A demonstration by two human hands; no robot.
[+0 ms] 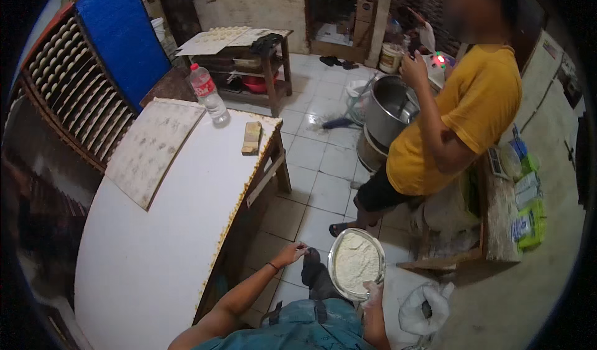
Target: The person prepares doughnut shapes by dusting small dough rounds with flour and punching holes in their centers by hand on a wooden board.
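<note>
Bowl of pale powder, just one, gripped by right hand; left hand empty

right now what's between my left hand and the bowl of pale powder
In the head view, your dark-clothed leg and floor tiles show between your left hand and the bowl.

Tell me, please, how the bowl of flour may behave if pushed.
The bowl is probably rather heavy, since flour covers its wide interior. The flour could spill if jolted, as it lies uncovered. With only the right hand at its edge, the bowl may tip easily.
</note>
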